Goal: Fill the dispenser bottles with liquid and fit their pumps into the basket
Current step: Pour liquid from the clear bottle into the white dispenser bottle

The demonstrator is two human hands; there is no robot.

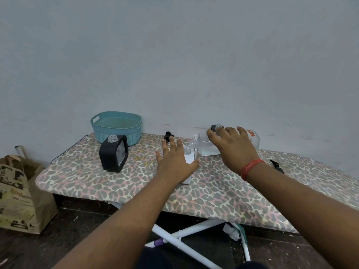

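While the teal basket (116, 126) sits left of centre behind a black-sleeved bottle (113, 155), the left hand (174, 162) hovers mid-frame, fingers spread wide over a small white bottle (189, 157), and the right hand (232, 146) is splayed loosely over a clear jug (206, 145) lying on its side, holding nothing as far as I can tell.

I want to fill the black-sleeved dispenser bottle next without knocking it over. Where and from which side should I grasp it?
Grip the black-sleeved bottle around its flat-sided body, probably coming from the right with the left hand, which is nearest. It stands upright with its neck open, so hold low on the sleeve and keep fingers off the mouth.
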